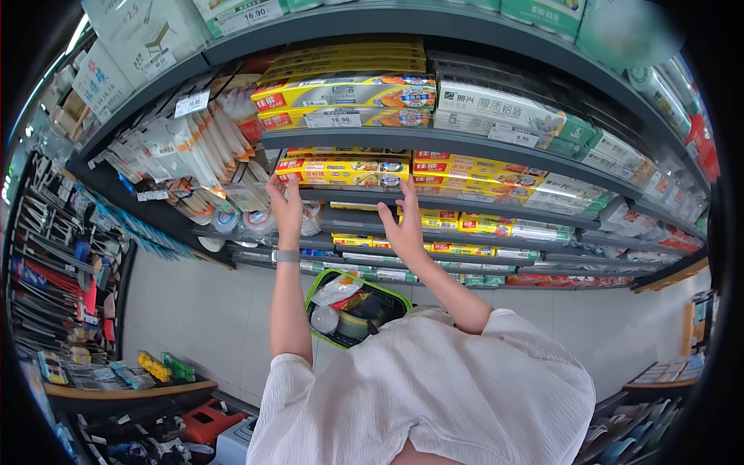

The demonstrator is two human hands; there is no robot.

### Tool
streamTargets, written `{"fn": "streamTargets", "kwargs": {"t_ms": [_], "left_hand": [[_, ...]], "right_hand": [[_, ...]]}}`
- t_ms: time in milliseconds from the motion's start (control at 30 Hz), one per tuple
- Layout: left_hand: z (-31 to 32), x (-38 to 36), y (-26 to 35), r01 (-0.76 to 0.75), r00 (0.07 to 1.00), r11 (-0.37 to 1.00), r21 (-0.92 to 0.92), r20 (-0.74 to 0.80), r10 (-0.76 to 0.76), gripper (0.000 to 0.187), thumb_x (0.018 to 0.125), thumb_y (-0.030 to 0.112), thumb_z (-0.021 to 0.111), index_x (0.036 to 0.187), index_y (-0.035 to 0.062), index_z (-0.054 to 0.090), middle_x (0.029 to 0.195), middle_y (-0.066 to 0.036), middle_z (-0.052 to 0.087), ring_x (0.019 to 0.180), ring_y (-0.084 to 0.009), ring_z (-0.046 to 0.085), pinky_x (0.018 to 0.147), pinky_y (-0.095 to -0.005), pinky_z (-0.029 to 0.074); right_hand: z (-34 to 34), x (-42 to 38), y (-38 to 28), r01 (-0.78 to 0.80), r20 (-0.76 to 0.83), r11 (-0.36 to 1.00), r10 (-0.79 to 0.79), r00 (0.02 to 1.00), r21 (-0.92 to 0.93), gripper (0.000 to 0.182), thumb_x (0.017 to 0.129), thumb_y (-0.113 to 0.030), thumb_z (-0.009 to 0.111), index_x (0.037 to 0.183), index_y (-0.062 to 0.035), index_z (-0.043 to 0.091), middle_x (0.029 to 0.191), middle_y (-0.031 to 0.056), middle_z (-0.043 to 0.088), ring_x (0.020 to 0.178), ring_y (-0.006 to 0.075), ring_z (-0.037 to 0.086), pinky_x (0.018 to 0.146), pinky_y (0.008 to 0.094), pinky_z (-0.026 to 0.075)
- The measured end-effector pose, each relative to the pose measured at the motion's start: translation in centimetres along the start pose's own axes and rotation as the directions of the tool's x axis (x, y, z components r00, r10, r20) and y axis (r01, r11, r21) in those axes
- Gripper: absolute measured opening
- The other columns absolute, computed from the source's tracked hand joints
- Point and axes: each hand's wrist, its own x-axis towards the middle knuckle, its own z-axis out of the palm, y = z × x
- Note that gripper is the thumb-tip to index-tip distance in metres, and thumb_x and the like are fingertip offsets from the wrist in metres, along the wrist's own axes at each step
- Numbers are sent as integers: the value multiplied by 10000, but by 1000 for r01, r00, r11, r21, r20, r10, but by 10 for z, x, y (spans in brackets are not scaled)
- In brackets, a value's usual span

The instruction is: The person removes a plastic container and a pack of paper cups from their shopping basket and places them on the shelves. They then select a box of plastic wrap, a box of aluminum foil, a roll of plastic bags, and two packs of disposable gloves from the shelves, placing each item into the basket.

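Observation:
A long yellow box of cling film point(342, 172) lies level at the front of a middle shelf, spanning the space between my two hands. My left hand point(287, 205) is closed on its left end, thumb on the front face and fingers around the end. At the other end, the fingers of my right hand point(404, 225) press against the box, with the thumb apart below it. A grey watch point(286, 256) is on my left wrist. More matching boxes sit partly hidden behind the one I hold.
Yellow aluminium foil boxes point(341, 93) fill the shelf above, beside white foil boxes point(500, 108). Packaged items point(186, 143) hang at the left. A black and green shopping basket point(360, 306) with goods stands on the floor below my arms. Utensil racks point(62, 263) line the far left.

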Motion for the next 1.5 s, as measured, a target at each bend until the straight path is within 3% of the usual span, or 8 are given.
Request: {"fn": "streamTargets", "kwargs": {"t_ms": [167, 267, 533, 633, 1033, 1300, 1400, 1500], "left_hand": [[4, 0, -7, 1, 1000, 998, 55, -2, -1, 573, 1009, 334, 637, 1377, -33, 396, 1338, -195, 537, 1260, -244, 512, 1089, -365, 379], [10, -5, -7, -28, 1000, 992, 127, -5, 29, 612, 1001, 339, 649, 1393, -39, 371, 1342, -184, 523, 1256, -232, 500, 1091, -363, 370], [18, -8, -7, -117, 992, 957, 265, -22, 128, 672, 984, 376, 664, 1384, -74, 365, 1352, -228, 493, 1264, -281, 485, 1106, -394, 349], [22, -3, -6, -131, 989, 955, 266, -25, 143, 787, 964, 403, 675, 1436, -119, 322, 1409, -296, 440, 1304, -368, 453, 1117, -437, 334], [24, -3, -7, -110, 992, 979, 170, -39, 119, 648, 965, 303, 688, 1382, -89, 383, 1361, -262, 483, 1262, -346, 489, 1097, -414, 356], [22, -12, -17, -141, 987, 927, 347, -27, 160, 674, 957, 262, 687, 1433, -80, 355, 1403, -274, 477, 1317, -345, 481, 1115, -427, 361], [8, -52, 14, -44, 994, 957, 288, -87, 71, 626, 951, 198, 671, 1426, -75, 367, 1381, -274, 474, 1300, -370, 471, 1080, -420, 388], [-23, -117, -11, -11, 997, 954, 300, -66, 32, 560, 953, 154, 650, 1403, -67, 400, 1331, -258, 501, 1258, -363, 496, 1056, -412, 401]], "right_hand": [[6, -1, -5, -94, 37, 985, 89, 995, 143, 671, 974, -213, 661, 1512, -20, 309, 1639, 246, 189, 1352, 361, 474, 1072, 418, 443], [10, -7, -3, 5, -16, 991, -3, 1000, 136, 691, 963, -177, 663, 1524, -20, 292, 1646, 259, 138, 1407, 365, 417, 1122, 436, 410], [4, -12, -9, 119, 68, 993, -117, 991, -19, 781, 924, -146, 654, 1565, -18, 227, 1649, 301, -15, 1526, 465, 97, 1202, 492, 243], [5, -5, -4, 174, 106, 977, -161, 981, -122, 821, 916, -170, 669, 1572, -15, 201, 1633, 331, -52, 1518, 500, 57, 1200, 511, 234], [12, -9, -6, 247, 177, 885, -190, 966, -395, 911, 888, -163, 684, 1569, 55, 119, 1592, 395, -107, 1492, 562, 14, 1206, 524, 216], [14, -14, -6, 284, 293, 872, -172, 940, -399, 783, 904, -140, 651, 1516, 106, 230, 1613, 360, -41, 1479, 553, 137, 1187, 506, 283], [-5, -41, -14, 165, 408, 942, -33, 912, -292, 711, 899, -127, 653, 1481, 96, 310, 1623, 328, 48, 1374, 521, 397, 1092, 490, 421], [-22, -82, 59, 133, 491, 933, 51, 870, -333, 580, 903, -176, 653, 1416, 13, 457, 1523, 286, 370, 1255, 460, 534, 1022, 474, 478]]}}
